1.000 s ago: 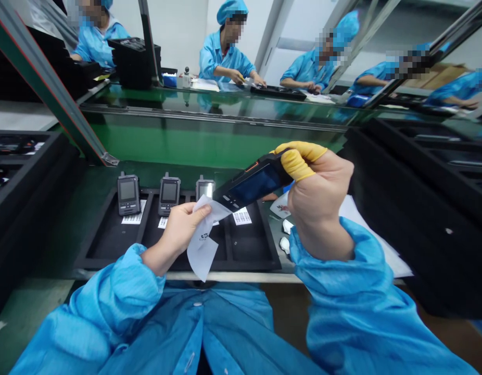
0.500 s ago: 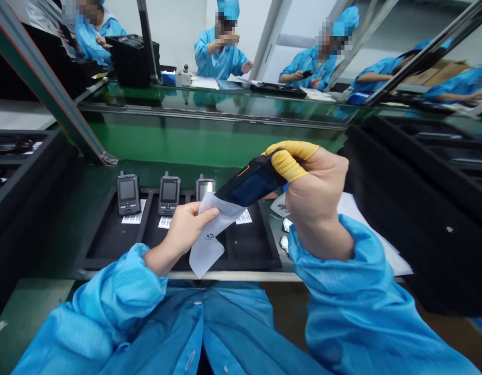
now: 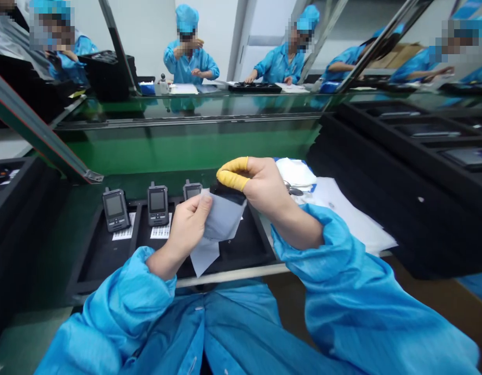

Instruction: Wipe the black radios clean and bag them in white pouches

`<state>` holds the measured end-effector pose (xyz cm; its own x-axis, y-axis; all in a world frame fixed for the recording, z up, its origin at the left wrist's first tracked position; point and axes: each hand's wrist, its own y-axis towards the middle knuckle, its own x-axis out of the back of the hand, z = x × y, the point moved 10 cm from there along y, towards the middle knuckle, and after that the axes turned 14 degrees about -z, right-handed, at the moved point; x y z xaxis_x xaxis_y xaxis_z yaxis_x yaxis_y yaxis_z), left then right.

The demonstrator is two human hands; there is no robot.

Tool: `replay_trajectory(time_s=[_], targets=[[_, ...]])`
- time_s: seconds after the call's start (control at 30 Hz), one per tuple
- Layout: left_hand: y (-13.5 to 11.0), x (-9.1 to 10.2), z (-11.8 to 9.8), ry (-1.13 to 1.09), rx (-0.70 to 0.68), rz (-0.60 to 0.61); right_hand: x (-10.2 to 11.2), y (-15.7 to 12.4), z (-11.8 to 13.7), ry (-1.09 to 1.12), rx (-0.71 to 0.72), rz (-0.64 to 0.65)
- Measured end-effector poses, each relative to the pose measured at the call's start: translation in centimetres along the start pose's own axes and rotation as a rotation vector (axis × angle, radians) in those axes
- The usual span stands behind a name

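My left hand point(image 3: 185, 224) pinches the edge of a translucent white plastic sleeve point(image 3: 224, 217) between thumb and fingers. Most of a black handheld device point(image 3: 230, 194) sits inside the sleeve, with only its dark upper end sticking out. Yellow finger cots cover the thumb and finger of my right hand point(image 3: 260, 188), which are closed on that end. Behind, a left handset point(image 3: 115, 208), a middle handset point(image 3: 158, 205) and a partly hidden third handset point(image 3: 191, 188) lean upright at the back of a black compartment tray point(image 3: 100, 260). Labels printed with barcodes lie beneath them.
At the right, white paper sheets point(image 3: 342, 208) and a white cloth-like pad point(image 3: 297, 173) lie beside stacked black foam trays point(image 3: 381, 208). Another black tray stack point(image 3: 14, 234) stands left. Co-workers in blue point(image 3: 190, 57) sit across the green bench point(image 3: 194, 146).
The black device has slid deeper into the sleeve as my right hand moved left and down toward my left hand. The view has shifted right.
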<state>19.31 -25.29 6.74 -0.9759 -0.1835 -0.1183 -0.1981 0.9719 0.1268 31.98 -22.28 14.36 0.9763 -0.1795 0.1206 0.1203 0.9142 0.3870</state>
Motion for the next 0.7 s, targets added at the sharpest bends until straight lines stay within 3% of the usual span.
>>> replay_trajectory(time_s=[0.17,0.27,0.33,0.4,0.47,0.6,0.7], targets=[[-0.1,-1.0,-2.1,0.053,-0.214,-0.109,2.1,-1.3,0.4,-0.104,0.124,0.003],[-1.1,-2.8,-4.4,0.072,-0.361,-0.086,5.2,-1.6,1.5,-0.155,0.237,-0.118],[-1.7,-4.7,-5.4,0.046,-0.369,-0.012,8.1,-1.6,1.8,-0.137,0.252,-0.251],[-1.6,-6.4,-5.4,-0.078,-0.257,0.038,11.2,-1.3,1.5,-0.114,0.241,-0.373],[-0.8,-7.8,-4.2,-0.255,-0.061,0.036,14.1,-0.9,0.4,-0.149,0.227,-0.455],[1.4,-9.9,0.7,-0.449,0.292,-0.060,20.2,0.6,-3.7,-0.305,0.151,-0.585],[2.8,-9.6,5.3,-0.419,0.460,-0.221,25.2,1.1,-7.9,-0.473,0.008,-0.708]])
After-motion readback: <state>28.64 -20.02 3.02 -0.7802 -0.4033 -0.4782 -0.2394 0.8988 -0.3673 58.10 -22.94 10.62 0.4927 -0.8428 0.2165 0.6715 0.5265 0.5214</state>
